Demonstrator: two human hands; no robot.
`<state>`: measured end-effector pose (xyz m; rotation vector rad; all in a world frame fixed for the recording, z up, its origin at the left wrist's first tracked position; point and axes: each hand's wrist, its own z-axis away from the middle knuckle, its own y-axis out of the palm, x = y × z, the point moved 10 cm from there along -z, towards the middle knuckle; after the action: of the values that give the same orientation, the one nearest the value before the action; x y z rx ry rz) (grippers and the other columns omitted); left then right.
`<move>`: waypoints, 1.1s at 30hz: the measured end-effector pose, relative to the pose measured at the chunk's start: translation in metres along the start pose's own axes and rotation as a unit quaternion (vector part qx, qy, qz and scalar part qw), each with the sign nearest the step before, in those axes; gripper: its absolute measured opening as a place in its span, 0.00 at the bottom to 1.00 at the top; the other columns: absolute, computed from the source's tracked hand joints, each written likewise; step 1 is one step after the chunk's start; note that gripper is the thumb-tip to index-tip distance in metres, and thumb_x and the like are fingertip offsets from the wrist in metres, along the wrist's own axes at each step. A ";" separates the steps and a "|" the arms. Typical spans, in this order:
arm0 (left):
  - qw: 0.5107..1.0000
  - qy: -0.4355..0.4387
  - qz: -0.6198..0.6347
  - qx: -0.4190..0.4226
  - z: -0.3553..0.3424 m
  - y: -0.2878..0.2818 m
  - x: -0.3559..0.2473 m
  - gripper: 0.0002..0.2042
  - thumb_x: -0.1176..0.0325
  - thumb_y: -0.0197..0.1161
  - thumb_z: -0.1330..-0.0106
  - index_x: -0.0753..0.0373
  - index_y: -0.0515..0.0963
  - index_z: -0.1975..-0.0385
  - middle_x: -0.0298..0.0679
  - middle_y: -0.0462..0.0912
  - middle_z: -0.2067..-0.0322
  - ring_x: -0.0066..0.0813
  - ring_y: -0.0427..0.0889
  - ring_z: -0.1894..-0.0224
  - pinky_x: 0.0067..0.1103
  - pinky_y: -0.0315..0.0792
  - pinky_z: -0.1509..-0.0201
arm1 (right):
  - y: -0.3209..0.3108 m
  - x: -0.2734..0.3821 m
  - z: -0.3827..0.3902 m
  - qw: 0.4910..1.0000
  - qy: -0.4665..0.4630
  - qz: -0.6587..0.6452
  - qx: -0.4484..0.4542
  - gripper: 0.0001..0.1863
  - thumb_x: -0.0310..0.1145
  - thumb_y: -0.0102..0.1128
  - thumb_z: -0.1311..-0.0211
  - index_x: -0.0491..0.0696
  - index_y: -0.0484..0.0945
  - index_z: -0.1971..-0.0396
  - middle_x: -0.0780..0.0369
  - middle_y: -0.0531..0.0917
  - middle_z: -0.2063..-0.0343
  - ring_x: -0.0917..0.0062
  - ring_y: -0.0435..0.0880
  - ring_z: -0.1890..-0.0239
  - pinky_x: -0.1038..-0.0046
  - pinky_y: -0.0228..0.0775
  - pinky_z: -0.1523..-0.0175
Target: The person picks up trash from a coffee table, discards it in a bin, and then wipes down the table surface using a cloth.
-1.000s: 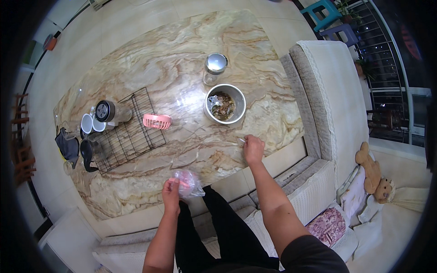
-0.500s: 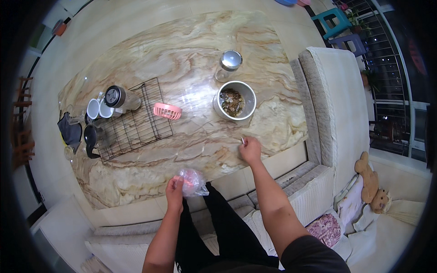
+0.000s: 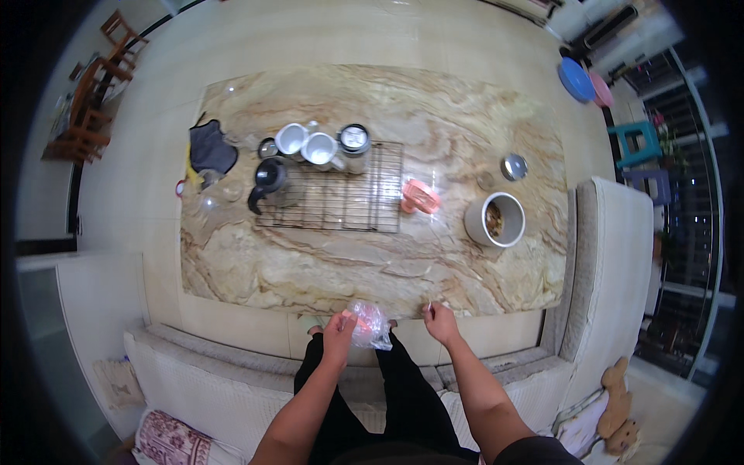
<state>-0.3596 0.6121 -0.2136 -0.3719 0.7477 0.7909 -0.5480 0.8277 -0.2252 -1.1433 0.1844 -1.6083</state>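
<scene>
My left hand [image 3: 339, 333] grips a small crumpled clear plastic bag [image 3: 370, 325] with something pink inside, held at the near edge of the marble table [image 3: 325, 267]. My right hand [image 3: 439, 319] hovers at the same edge, just right of the bag, pinching a thin pale sliver between its fingertips. Both forearms come up from the lower edge, over my dark trousers.
On the table lie a black wire rack [image 3: 341, 200], a black kettle [image 3: 267, 182], two white mugs [image 3: 306, 143], a lidded jar [image 3: 355, 141], a pink holder [image 3: 421, 196], a white bucket [image 3: 496, 221] and a metal lid [image 3: 513, 166]. Sofa cushions flank me; a plush toy [image 3: 616, 403] lies right.
The view has swung, so the table now lies straight across. My right hand has lifted off the tabletop and drawn back to its near edge. The left hand keeps hold of the bag.
</scene>
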 end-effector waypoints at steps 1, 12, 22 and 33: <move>1.000 0.006 0.011 -0.005 0.003 -0.015 0.003 0.05 0.68 0.58 0.37 0.61 0.74 0.71 0.25 0.73 0.75 0.11 0.67 0.72 0.12 0.62 0.68 | 0.005 0.013 0.006 1.000 -0.014 0.006 0.003 0.09 0.32 0.53 0.46 0.41 0.73 0.73 0.49 0.78 0.76 0.53 0.78 0.70 0.57 0.69 0.63; 0.988 0.022 0.132 -0.076 0.051 -0.225 -0.019 0.06 0.68 0.59 0.37 0.64 0.74 0.68 0.29 0.75 0.71 0.14 0.71 0.68 0.13 0.64 0.63 | 0.113 0.123 0.036 0.990 -0.038 0.111 0.079 0.14 0.40 0.51 0.42 0.44 0.76 0.66 0.50 0.80 0.77 0.59 0.81 0.71 0.62 0.72 0.62; 0.936 0.086 0.196 -0.278 0.101 -0.489 -0.047 0.06 0.67 0.58 0.36 0.63 0.73 0.70 0.27 0.72 0.74 0.12 0.67 0.71 0.13 0.62 0.67 | 0.276 0.363 0.063 0.958 -0.157 0.120 0.209 0.15 0.40 0.49 0.40 0.42 0.76 0.69 0.52 0.81 0.77 0.62 0.82 0.71 0.65 0.72 0.63; 0.905 0.118 0.272 -0.305 0.091 -0.612 -0.100 0.06 0.68 0.55 0.35 0.64 0.73 0.68 0.29 0.73 0.69 0.15 0.69 0.65 0.15 0.64 0.60 | 0.354 0.509 0.020 0.946 -0.210 0.110 0.221 0.17 0.41 0.48 0.41 0.42 0.79 0.73 0.56 0.81 0.80 0.67 0.82 0.75 0.69 0.72 0.65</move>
<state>0.0956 0.2098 -0.0598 -0.8560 0.8311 1.5390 -0.2626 0.2815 -0.1495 -1.0389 -0.3065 -1.1020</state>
